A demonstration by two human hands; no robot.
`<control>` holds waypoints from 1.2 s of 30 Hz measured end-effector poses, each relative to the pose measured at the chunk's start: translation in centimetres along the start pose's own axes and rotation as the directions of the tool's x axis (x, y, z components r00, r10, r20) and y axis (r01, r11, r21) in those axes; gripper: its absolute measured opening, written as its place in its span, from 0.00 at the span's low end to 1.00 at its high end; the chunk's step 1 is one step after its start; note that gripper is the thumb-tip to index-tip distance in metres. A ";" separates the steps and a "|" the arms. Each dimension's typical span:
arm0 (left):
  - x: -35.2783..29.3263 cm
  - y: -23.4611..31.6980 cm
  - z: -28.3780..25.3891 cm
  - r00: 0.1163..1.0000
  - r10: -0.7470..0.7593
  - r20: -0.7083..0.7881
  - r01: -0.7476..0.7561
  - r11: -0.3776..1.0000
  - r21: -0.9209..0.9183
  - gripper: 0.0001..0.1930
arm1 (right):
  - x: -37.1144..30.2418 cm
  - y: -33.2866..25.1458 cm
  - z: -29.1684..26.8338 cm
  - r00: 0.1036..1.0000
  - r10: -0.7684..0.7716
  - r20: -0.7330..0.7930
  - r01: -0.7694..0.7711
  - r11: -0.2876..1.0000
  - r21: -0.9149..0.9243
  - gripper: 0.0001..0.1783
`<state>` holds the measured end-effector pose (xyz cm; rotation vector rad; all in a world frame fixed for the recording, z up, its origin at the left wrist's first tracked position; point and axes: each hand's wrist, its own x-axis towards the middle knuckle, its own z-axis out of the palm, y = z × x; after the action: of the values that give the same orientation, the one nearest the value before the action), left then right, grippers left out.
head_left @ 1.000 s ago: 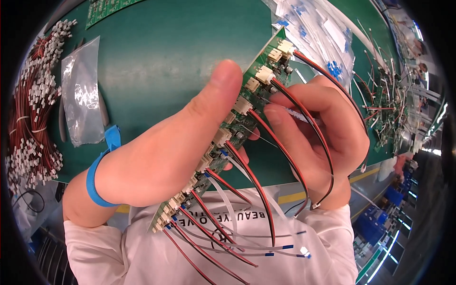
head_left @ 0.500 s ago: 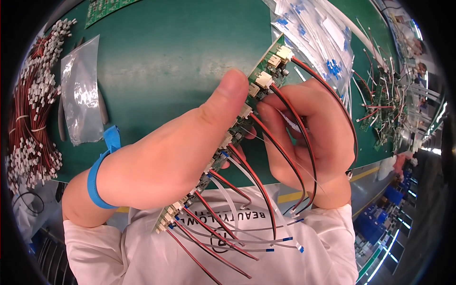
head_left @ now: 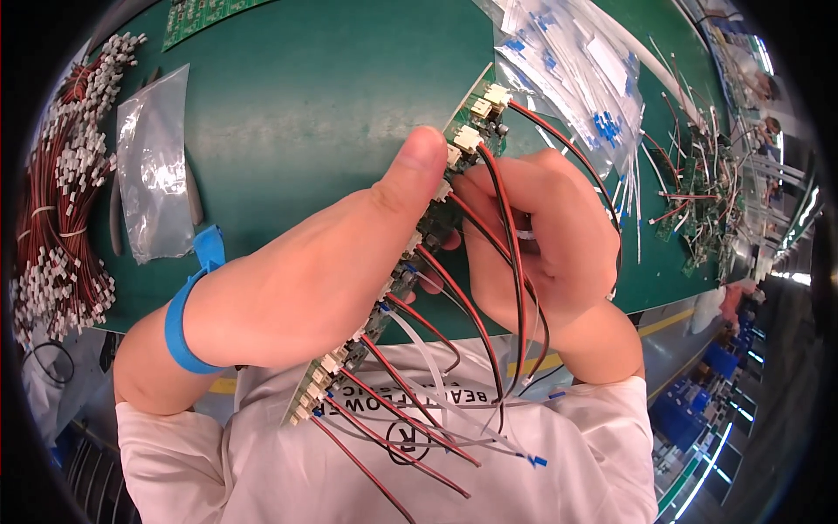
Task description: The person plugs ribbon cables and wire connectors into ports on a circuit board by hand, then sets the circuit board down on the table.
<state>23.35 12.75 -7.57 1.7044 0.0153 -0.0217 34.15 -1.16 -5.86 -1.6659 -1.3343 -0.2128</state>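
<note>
A long green circuit board [head_left: 347,351] slants through the middle, carrying a row of cream connectors. My left hand [head_left: 297,279] is closed around it, thumb along the upper face and fingertips showing beneath. Red-and-black wire pairs [head_left: 472,319] hang from several connectors toward my shirt. Among them dangle white flat cables [head_left: 417,345] with blue ends. At the board's upper right part, my right hand [head_left: 567,236] pinches with thumb and forefinger. A bit of white flat cable [head_left: 525,235] shows inside its curled fingers; the pinched tip is hidden against the board.
Bundled red-and-black wires with white plugs [head_left: 61,201] lie at the left, beside a clear plastic bag [head_left: 155,170]. Another bag [head_left: 576,79] of white and blue flat cables lies at the far right. Wired boards [head_left: 698,192] are heaped beyond it. Green panels [head_left: 205,19] lie at the back.
The board's upper end and my right hand have shifted left. My right fingers have drawn in closer to the board, and the hanging wires have swung. My left hand keeps its hold.
</note>
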 end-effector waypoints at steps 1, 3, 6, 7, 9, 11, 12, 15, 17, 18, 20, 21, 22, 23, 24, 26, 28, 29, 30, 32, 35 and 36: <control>0.0 0.1 0.0 1.000 0.006 -0.007 -0.006 1.000 0.005 0.38 | 0.0 0.1 0.0 1.000 -0.015 0.001 0.015 1.000 -0.003 0.16; 0.8 1.4 -0.4 0.989 -0.135 0.067 0.146 0.967 -0.208 0.38 | 0.1 0.3 -0.2 1.000 -0.030 0.001 0.031 0.999 -0.009 0.15; 1.7 2.4 -1.1 0.916 -0.334 0.224 0.402 0.767 -0.500 0.38 | 0.4 0.4 -0.7 0.996 0.032 0.077 -0.035 0.999 0.030 0.12; 1.9 2.6 -1.3 0.869 -0.403 0.287 0.492 0.643 -0.587 0.38 | 0.5 0.4 -0.8 0.995 0.084 0.052 -0.087 0.994 0.064 0.11; 1.8 3.5 -1.2 0.865 -0.433 0.255 0.487 0.600 -0.634 0.38 | 0.8 -0.1 -1.4 0.966 0.238 0.098 -0.247 0.965 0.092 0.17; 1.6 2.3 -1.3 0.900 -0.399 0.178 0.401 0.591 -0.700 0.37 | 1.5 0.1 -2.1 0.970 0.196 0.140 -0.210 0.973 0.094 0.18; 1.8 2.6 -1.5 0.900 -0.399 0.175 0.399 0.593 -0.700 0.37 | 1.7 0.4 -2.7 0.971 0.158 0.178 -0.176 0.980 0.091 0.19; 2.7 3.7 -2.0 0.861 -0.453 0.233 0.426 0.390 -0.817 0.34 | 1.8 2.7 -5.5 0.967 0.086 0.239 -0.125 0.980 0.155 0.39; 2.9 3.5 -2.3 0.881 -0.412 0.230 0.397 0.383 -0.834 0.33 | 1.7 4.1 -5.3 0.993 0.108 0.053 -0.118 0.950 0.290 0.32; 2.9 3.6 -2.4 0.898 -0.380 0.221 0.367 0.372 -0.853 0.32 | 1.9 5.5 -6.2 0.992 0.047 0.118 -0.078 0.961 0.265 0.31; 2.9 3.9 -2.6 0.883 -0.398 0.250 0.394 0.337 -0.855 0.31 | 1.7 6.3 -6.6 0.960 0.275 0.054 -0.277 0.899 0.338 0.28; 2.8 3.9 -2.6 0.891 -0.373 0.261 0.389 0.326 -0.862 0.30 | 1.7 6.7 -7.0 0.956 0.286 0.065 -0.293 0.918 0.268 0.25; 2.7 3.9 -2.6 0.897 -0.347 0.273 0.385 0.315 -0.867 0.30 | 1.9 6.9 -7.6 0.951 0.299 0.074 -0.308 0.931 0.195 0.22; 2.8 4.0 -2.9 0.894 -0.332 0.301 0.401 0.291 -0.869 0.29 | 2.1 6.8 -8.3 0.905 0.393 0.164 -0.406 0.912 0.057 0.17; 2.8 3.9 -3.1 0.898 -0.326 0.296 0.395 0.302 -0.867 0.29 | 2.0 7.1 -8.5 0.820 0.540 0.190 -0.544 0.838 -0.040 0.15; 3.1 3.4 -3.0 0.911 -0.284 0.299 0.364 0.209 -0.908 0.30 | 1.5 8.3 -9.7 0.807 0.567 0.165 -0.559 0.823 -0.096 0.16; 3.3 3.9 -3.2 0.906 -0.248 0.342 0.395 0.207 -0.895 0.30 | 1.8 9.1 -10.7 0.764 0.642 0.070 -0.638 0.767 -0.071 0.14; 3.4 4.2 -3.2 0.905 -0.260 0.337 0.395 0.217 -0.893 0.30 | 1.8 9.1 -11.2 0.708 0.706 -0.007 -0.706 0.707 -0.028 0.13; 3.4 4.4 -3.3 0.904 -0.276 0.327 0.392 0.227 -0.891 0.30 | 1.7 8.9 -11.3 0.709 0.705 -0.017 -0.705 0.708 -0.027 0.13; 3.4 4.2 -3.4 0.911 -0.234 0.340 0.390 0.221 -0.894 0.31 | 1.7 8.1 -10.9 0.758 0.651 0.041 -0.622 0.740 -0.255 0.11; 3.9 3.1 -3.6 0.952 -0.210 0.223 0.284 0.335 -0.898 0.29 | 2.0 7.2 -9.8 0.823 0.565 0.051 -0.508 0.774 -0.378 0.09; 3.8 3.5 -3.4 0.951 -0.212 0.224 0.286 0.335 -0.898 0.29 | 2.0 6.8 -9.4 0.862 0.506 0.033 -0.454 0.800 -0.392 0.09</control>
<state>27.28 15.62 -3.78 0.5021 0.2102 -0.2635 44.36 -6.54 -3.41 -2.3267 -0.9516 -0.0476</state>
